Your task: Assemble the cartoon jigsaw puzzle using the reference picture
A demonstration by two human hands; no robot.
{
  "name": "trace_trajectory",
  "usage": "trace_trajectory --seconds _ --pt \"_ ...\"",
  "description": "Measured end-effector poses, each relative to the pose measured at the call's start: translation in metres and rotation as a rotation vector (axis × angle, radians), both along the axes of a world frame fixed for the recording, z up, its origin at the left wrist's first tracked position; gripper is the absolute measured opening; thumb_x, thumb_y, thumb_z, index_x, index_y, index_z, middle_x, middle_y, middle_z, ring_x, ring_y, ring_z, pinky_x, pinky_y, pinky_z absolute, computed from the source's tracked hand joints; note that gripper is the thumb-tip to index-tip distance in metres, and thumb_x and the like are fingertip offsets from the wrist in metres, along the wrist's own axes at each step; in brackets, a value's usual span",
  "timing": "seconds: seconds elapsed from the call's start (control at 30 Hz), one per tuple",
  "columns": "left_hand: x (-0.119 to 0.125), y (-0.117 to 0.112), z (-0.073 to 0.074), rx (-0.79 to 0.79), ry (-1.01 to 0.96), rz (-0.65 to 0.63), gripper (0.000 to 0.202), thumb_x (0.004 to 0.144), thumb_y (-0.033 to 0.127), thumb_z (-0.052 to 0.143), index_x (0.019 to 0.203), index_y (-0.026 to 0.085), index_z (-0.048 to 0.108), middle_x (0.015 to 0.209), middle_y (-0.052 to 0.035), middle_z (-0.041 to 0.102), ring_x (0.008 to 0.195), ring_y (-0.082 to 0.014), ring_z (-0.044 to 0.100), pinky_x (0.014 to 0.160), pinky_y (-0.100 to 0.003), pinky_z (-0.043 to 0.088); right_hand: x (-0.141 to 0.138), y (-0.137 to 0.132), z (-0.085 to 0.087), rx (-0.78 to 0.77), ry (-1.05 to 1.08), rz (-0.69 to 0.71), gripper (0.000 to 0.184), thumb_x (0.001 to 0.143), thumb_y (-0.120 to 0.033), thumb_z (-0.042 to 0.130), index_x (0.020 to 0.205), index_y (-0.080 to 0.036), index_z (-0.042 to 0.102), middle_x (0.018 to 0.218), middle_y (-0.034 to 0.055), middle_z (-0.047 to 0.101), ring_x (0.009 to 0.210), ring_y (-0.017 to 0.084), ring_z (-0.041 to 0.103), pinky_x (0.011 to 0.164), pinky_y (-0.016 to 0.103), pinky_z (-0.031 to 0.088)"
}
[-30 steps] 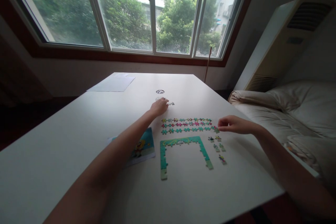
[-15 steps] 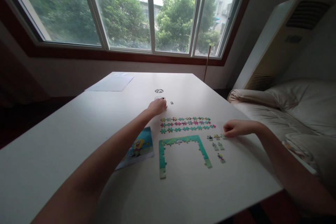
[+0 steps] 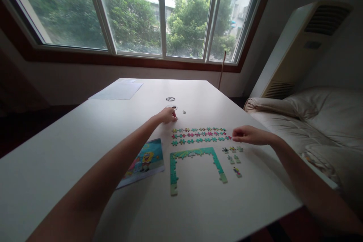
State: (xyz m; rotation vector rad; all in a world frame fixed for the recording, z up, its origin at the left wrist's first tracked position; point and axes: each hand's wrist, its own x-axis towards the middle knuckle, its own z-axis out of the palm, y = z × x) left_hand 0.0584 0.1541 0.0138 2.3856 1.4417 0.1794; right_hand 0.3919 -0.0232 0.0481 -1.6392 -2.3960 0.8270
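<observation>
Over the far middle of the white table, my left hand (image 3: 168, 115) has its fingertips closed on a small puzzle piece (image 3: 176, 118), which is mostly hidden. My right hand (image 3: 250, 135) is loosely curled, with nothing visible in it, just right of three rows of loose puzzle pieces (image 3: 198, 134) in teal, pink and yellow. Nearer me lies a joined three-sided puzzle border (image 3: 173, 172) in teal and green, its near side open. A small group of loose pieces (image 3: 234, 159) lies to its right. Another lone piece (image 3: 184, 112) sits just right of my left hand.
A cartoon reference picture (image 3: 147, 159) lies partly under my left forearm. Beyond the left hand are a clear round object (image 3: 171, 107) and a dark ring-shaped mark (image 3: 170, 99). White papers (image 3: 117, 90) lie at the far left; a pale sofa (image 3: 297, 109) adjoins the table's right side.
My right hand has moved left and away from the small group, to the end of the rows, leaving a piece there. My left hand has shifted slightly left and toward me.
</observation>
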Motion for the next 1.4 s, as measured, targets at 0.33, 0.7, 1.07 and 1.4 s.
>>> trace_trajectory --seconds 0.33,0.7,1.07,1.4 --pt "0.012 -0.066 0.016 -0.186 -0.5 -0.083 0.011 0.078 0.019 0.061 0.086 0.011 0.06 0.077 -0.0035 0.065 0.071 -0.0143 0.061 0.067 -0.028 0.049 -0.074 -0.006 -0.026 0.353 0.191 -0.019 0.027 0.08 -0.04 0.05 0.077 -0.016 0.062 0.067 0.0009 0.059 0.057 0.01 0.044 0.057 0.023 0.035" --pt "0.034 -0.145 0.029 -0.533 -0.838 -0.223 0.019 0.064 0.026 0.069 0.075 0.012 0.063 0.062 -0.0023 0.065 0.057 -0.0107 0.059 0.058 -0.025 0.048 -0.102 -0.02 -0.025 0.213 0.607 -0.087 0.035 0.078 -0.048 0.053 0.079 -0.015 0.062 0.059 -0.0015 0.048 0.052 0.008 0.035 0.046 0.022 0.027" --pt "0.027 -0.097 0.02 -0.25 -0.6 -0.082 0.021 0.084 0.024 0.052 0.099 0.01 0.058 0.084 -0.0072 0.066 0.072 -0.0135 0.062 0.064 -0.027 0.05 -0.091 -0.01 -0.028 0.258 0.634 -0.195 0.034 0.076 -0.048 0.056 0.073 -0.014 0.059 0.061 -0.0008 0.051 0.053 0.009 0.038 0.048 0.022 0.031" --pt "0.021 -0.008 -0.003 0.245 -0.083 0.036 0.028 0.088 0.029 0.05 0.113 0.016 0.051 0.113 -0.0084 0.053 0.094 -0.0201 0.056 0.079 -0.04 0.048 -0.076 0.0 -0.028 0.31 0.503 -0.202 0.038 0.077 -0.052 0.052 0.074 -0.015 0.06 0.062 0.0006 0.055 0.052 0.009 0.04 0.047 0.022 0.032"
